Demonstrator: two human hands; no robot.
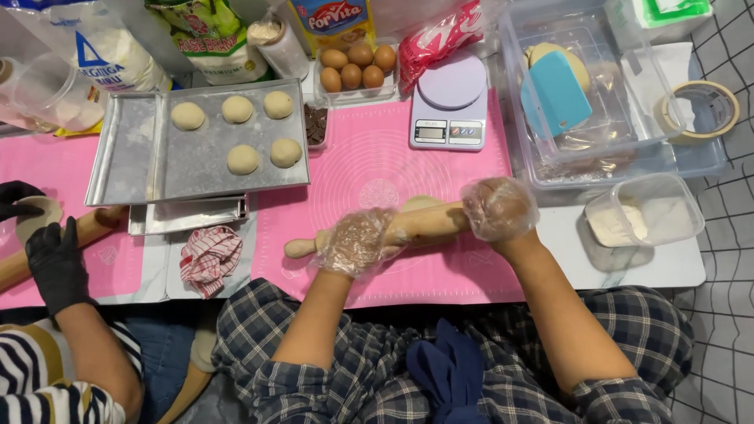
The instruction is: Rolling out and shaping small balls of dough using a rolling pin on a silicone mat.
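Head view: a wooden rolling pin (393, 228) is gripped by both gloved hands, the left hand (357, 242) at 9 o'clock, the right hand (498, 208) at 3 o'clock. Dough (422, 202) is pressed under it on the pink mat (369, 169). Rolling looks underway; even pushing is needed. Dough balls (243, 159) wait at 11 o'clock

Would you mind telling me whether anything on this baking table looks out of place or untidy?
Little stands out. The red-checked cloth lies crumpled beside the stacked trays, and the roll of tape looks odd among baking things. The left hand and right hand grip the rolling pin normally.
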